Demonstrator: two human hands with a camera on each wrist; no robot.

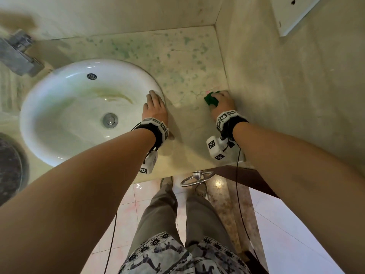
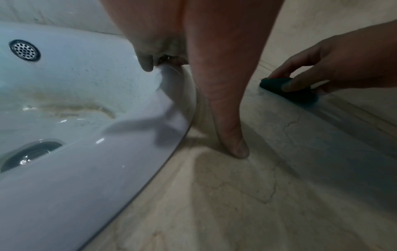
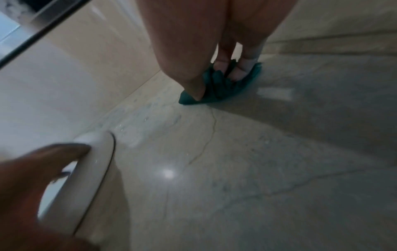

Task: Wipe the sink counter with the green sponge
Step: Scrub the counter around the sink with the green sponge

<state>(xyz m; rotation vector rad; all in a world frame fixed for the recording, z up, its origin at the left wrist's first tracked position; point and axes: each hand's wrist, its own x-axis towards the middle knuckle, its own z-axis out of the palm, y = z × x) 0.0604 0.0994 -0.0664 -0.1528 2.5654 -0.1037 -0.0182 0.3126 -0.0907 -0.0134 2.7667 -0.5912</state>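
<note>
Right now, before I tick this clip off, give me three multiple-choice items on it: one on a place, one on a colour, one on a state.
1. Where is the sponge?
A. in the basin
B. on the counter beside the right-hand wall
C. on the floor

2. What colour is the sponge?
A. yellow
B. pink
C. green

3. What is the left hand doing?
A. resting on the sink rim, holding nothing
B. gripping the tap
C. holding a second sponge

Key: 1 B, the sponge lies on the counter close to the wall, under the right hand. 2 C, it is green in the head view. 3 A, the left hand has its fingers laid over the rim of the sink, thumb on the counter.
</note>
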